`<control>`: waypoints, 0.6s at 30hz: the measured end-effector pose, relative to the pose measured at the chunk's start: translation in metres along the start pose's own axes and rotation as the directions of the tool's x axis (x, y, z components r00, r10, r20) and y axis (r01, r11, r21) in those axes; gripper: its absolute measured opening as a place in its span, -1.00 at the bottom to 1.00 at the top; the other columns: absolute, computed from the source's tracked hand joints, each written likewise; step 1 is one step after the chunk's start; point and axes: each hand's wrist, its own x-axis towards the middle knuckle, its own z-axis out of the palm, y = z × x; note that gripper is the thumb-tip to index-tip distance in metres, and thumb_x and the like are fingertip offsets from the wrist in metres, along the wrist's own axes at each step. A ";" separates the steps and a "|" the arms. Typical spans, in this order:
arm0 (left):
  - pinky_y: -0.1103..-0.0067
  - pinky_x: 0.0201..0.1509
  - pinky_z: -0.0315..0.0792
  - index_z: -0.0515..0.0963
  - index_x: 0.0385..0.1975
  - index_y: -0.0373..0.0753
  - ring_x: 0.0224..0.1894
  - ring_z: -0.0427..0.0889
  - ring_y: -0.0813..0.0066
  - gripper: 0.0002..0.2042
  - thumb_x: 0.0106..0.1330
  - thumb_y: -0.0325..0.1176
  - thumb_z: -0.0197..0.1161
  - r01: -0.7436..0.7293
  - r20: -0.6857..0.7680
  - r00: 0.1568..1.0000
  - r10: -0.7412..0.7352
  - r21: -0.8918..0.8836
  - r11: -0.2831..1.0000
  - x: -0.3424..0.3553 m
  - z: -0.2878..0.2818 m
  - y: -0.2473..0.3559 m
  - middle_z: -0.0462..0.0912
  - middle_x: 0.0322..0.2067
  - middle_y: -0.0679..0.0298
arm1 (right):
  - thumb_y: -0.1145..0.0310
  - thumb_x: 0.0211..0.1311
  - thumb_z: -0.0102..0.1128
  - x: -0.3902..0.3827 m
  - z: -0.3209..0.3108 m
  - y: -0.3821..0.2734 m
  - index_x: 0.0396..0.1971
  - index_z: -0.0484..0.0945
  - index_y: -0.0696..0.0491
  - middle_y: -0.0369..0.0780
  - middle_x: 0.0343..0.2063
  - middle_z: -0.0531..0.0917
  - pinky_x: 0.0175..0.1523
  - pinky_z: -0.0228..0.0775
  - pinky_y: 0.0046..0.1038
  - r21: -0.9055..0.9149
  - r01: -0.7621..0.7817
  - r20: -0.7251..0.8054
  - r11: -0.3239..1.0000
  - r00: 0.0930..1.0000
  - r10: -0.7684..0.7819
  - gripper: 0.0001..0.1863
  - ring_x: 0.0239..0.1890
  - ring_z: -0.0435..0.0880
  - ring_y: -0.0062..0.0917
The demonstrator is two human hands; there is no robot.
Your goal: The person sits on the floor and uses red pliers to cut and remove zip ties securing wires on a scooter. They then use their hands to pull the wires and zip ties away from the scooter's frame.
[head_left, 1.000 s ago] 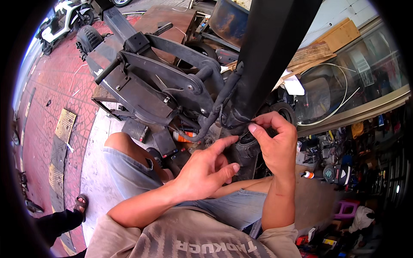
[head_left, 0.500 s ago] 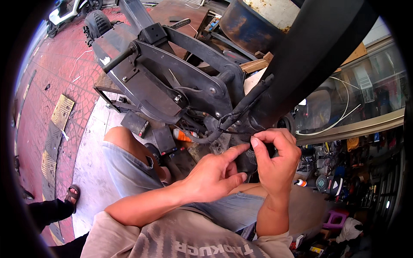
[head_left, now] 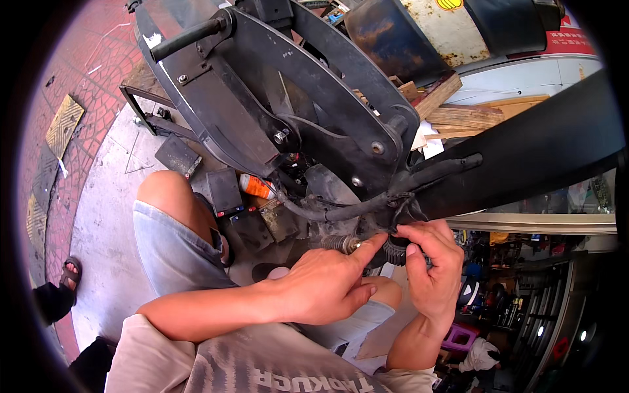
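Observation:
A large black scooter-like frame fills the middle, with a thick black tube running off to the right. A black-sheathed cable crosses the joint between them. My left hand has its index finger stretched out to the black parts under the cable; its thumb is apart and it holds nothing. Beside that fingertip, my right hand curls its thumb and index finger at a dark piece under the tube. What lies between them is too small to make out. A coil spring shows just above my left hand.
Dark battery-like blocks and an orange-and-white bottle lie on the ground past my knee. Wood pieces and a rusty drum are behind the frame. A glass case edge and a purple stool are at right.
The view has shifted, so the frame looks larger and the tube lies flatter. My hands stay together under the cable, and my right thumb is now lower, farther from the index fingertip.

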 end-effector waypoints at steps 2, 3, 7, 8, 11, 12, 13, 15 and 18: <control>0.01 -0.21 0.65 0.15 0.72 -0.54 -0.39 0.81 -0.25 -0.15 0.55 -0.27 0.34 -0.003 0.001 1.000 0.003 0.078 0.997 0.000 -0.002 -0.002 0.80 -0.50 -0.03 | 0.61 0.22 0.28 0.001 0.001 -0.002 -0.03 0.88 0.15 -0.08 -0.13 0.90 0.18 0.57 -0.22 0.023 -0.052 0.019 0.998 0.999 0.051 -0.65 -0.02 0.80 -0.18; 0.00 -0.23 0.65 0.16 0.72 -0.54 -0.41 0.81 -0.25 -0.16 0.55 -0.26 0.34 -0.030 -0.006 0.999 0.031 0.134 0.990 0.000 -0.002 -0.003 0.80 -0.51 -0.04 | 0.65 0.22 0.22 0.000 0.001 -0.003 -0.02 0.86 0.18 -0.07 -0.13 0.90 0.18 0.58 -0.26 0.033 -0.059 0.022 0.998 0.998 0.058 -0.63 0.00 0.80 -0.22; 0.02 -0.34 0.62 0.20 0.70 -0.49 -0.50 0.79 -0.17 -0.17 0.53 -0.24 0.36 -0.038 -0.053 0.997 0.053 0.244 0.969 -0.004 -0.002 -0.005 0.77 -0.55 0.02 | 0.73 0.21 0.09 -0.002 0.004 -0.004 0.00 0.84 0.25 -0.08 -0.09 0.90 0.20 0.58 -0.38 0.071 -0.135 0.037 0.988 0.990 0.133 -0.56 0.05 0.79 -0.34; 0.04 -0.39 0.61 0.21 0.69 -0.46 -0.53 0.78 -0.14 -0.18 0.53 -0.22 0.37 -0.025 -0.046 0.998 0.038 0.257 0.966 -0.005 -0.002 -0.007 0.76 -0.57 0.05 | 0.73 0.21 0.07 -0.003 0.005 -0.003 0.00 0.84 0.25 -0.08 -0.08 0.90 0.20 0.57 -0.39 0.087 -0.156 0.034 0.984 0.988 0.153 -0.55 0.06 0.78 -0.36; 0.03 -0.40 0.61 0.22 0.69 -0.44 -0.53 0.78 -0.14 -0.19 0.52 -0.23 0.37 -0.004 -0.119 0.993 0.023 0.163 0.987 -0.005 -0.006 -0.013 0.78 -0.57 0.09 | 0.69 0.20 0.20 -0.008 0.008 -0.001 -0.05 0.83 0.23 -0.07 -0.15 0.89 0.13 0.60 -0.33 0.089 -0.176 -0.016 0.980 0.984 0.178 -0.64 -0.05 0.78 -0.25; 0.04 -0.40 0.61 0.21 0.70 -0.43 -0.53 0.78 -0.14 -0.18 0.52 -0.24 0.37 -0.007 -0.099 0.995 0.021 0.140 0.990 -0.005 -0.008 -0.016 0.78 -0.57 0.11 | 0.68 0.21 0.21 -0.010 0.009 0.000 -0.06 0.82 0.23 -0.07 -0.15 0.89 0.14 0.60 -0.33 0.108 -0.217 -0.020 0.970 0.975 0.220 -0.66 -0.05 0.78 -0.26; 0.04 -0.39 0.61 0.20 0.70 -0.41 -0.53 0.79 -0.14 -0.18 0.52 -0.24 0.38 -0.009 -0.080 0.997 0.018 0.119 0.993 -0.006 -0.009 -0.017 0.78 -0.56 0.12 | 0.67 0.22 0.19 -0.012 0.009 0.000 -0.03 0.82 0.24 -0.11 -0.12 0.86 0.17 0.56 -0.37 0.120 -0.226 -0.033 0.967 0.972 0.231 -0.64 -0.04 0.75 -0.33; 0.06 -0.39 0.62 0.19 0.72 -0.39 -0.52 0.79 -0.13 -0.17 0.52 -0.26 0.38 -0.022 -0.054 0.998 0.026 0.072 0.997 -0.005 -0.012 -0.020 0.79 -0.56 0.14 | 0.65 0.23 0.17 -0.015 0.011 0.001 0.03 0.81 0.25 -0.19 -0.04 0.80 0.23 0.48 -0.44 0.156 -0.282 -0.047 0.947 0.955 0.292 -0.60 0.00 0.70 -0.48; 0.08 -0.38 0.62 0.19 0.73 -0.36 -0.50 0.81 -0.12 -0.16 0.51 -0.29 0.40 -0.050 -0.038 0.998 0.050 -0.008 0.999 -0.005 -0.013 -0.021 0.80 -0.53 0.14 | 0.52 0.30 0.43 -0.017 0.016 0.001 0.14 0.75 0.24 -0.22 0.03 0.73 0.25 0.50 -0.41 0.102 -0.196 -0.107 0.975 0.972 0.207 -0.59 0.03 0.68 -0.47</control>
